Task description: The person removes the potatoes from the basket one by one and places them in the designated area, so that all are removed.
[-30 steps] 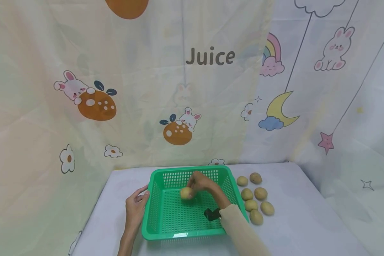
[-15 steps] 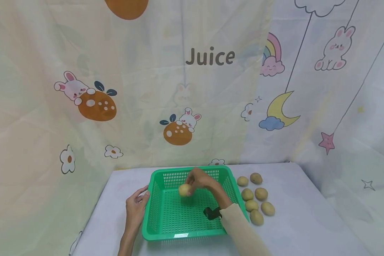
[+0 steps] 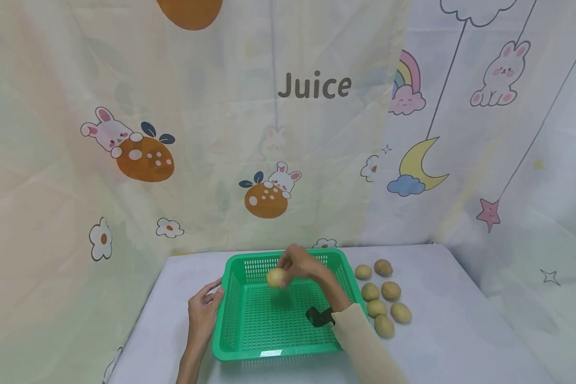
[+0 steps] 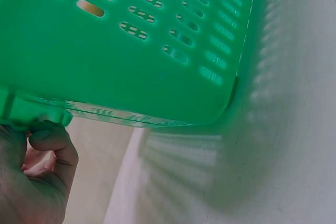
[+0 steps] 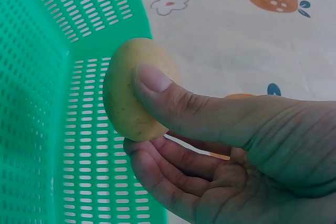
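Observation:
A yellow-brown potato [image 3: 276, 277] is pinched between the thumb and fingers of my right hand [image 3: 297, 264], above the floor of a green plastic basket [image 3: 288, 352]. In the right wrist view the thumb presses across the potato [image 5: 123, 98], and the other fingers bend behind and below it. My left hand [image 3: 202, 312] holds the basket's left rim. From the left wrist, that hand [image 4: 42, 174] shows with its fingers curled at the rim; part of it is cut off by the frame edge.
Several loose potatoes [image 3: 391, 290] lie on the white-covered table [image 3: 441, 341] just right of the basket. A printed curtain [image 3: 211, 133] hangs behind the table and on both sides. A black wrist camera [image 3: 319, 317] sits on the right wrist, over the basket.
My right hand has lifted the potato higher inside the basket and shifted slightly left. The left hand, the basket and the loose potatoes have stayed in place.

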A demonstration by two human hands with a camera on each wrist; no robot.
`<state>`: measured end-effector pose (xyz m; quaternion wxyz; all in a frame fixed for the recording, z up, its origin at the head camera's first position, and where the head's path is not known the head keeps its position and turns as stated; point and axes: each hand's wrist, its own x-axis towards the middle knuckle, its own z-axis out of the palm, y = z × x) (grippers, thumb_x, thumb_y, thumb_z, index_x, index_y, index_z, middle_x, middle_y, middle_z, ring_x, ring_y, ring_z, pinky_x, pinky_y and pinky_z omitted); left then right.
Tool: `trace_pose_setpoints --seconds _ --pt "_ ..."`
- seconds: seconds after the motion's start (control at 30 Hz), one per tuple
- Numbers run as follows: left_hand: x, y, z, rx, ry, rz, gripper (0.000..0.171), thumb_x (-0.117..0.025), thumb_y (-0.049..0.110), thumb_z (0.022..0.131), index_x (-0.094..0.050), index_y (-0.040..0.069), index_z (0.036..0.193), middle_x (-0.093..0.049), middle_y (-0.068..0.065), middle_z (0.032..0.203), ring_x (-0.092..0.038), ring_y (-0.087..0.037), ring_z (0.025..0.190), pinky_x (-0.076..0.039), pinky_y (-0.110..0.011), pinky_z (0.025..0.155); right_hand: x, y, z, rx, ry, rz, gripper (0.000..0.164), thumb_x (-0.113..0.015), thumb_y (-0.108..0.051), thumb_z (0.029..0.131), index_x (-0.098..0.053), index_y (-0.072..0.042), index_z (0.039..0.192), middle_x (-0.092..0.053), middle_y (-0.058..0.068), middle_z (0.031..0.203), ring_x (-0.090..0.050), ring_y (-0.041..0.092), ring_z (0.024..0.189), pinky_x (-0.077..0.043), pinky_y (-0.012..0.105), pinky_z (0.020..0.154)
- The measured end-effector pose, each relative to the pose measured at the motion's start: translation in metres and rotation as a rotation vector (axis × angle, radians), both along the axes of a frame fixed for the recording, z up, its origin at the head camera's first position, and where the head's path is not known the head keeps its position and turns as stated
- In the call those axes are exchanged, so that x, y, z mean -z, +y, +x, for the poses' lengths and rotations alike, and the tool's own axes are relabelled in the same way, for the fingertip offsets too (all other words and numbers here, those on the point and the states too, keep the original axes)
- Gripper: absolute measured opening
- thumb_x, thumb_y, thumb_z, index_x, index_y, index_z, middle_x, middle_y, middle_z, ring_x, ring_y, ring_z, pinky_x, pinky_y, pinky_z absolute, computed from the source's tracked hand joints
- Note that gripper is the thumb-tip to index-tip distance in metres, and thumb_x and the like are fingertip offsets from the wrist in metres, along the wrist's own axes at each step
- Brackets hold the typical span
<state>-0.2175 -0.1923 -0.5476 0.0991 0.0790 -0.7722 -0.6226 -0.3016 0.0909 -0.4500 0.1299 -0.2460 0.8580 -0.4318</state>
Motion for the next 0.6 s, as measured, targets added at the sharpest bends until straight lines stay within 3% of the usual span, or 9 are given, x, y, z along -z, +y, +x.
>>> trace_pose_setpoints --seconds 0.33,0.6 --pt "0.0 0.0 -0.001 0.002 0.003 -0.002 0.04 -0.063 0.024 0.113 -0.065 0.004 0.148 -0.08 -0.026 0.118 -0.079 -0.008 0.079 -0.064 -0.022 0.068 -0.022 0.003 0.007 0.04 -0.004 0.029 0.031 -0.094 0.008 0.077 -0.08 0.008 0.104 -0.081 0.017 0.098 -0.074 0.019 0.085 -0.065 0.032 0.077" --pt "-0.001 0.0 0.0 -0.003 -0.001 -0.002 0.041 -0.063 0.024 0.113 -0.064 0.004 0.148 -0.079 -0.027 0.119 -0.081 -0.014 0.082 -0.064 -0.022 0.069 -0.022 0.008 0.003 0.072 -0.022 -0.003 0.033 -0.096 0.009 0.072 -0.082 0.004 0.101 -0.081 0.014 0.094 -0.073 0.018 0.083 -0.065 0.032 0.077"
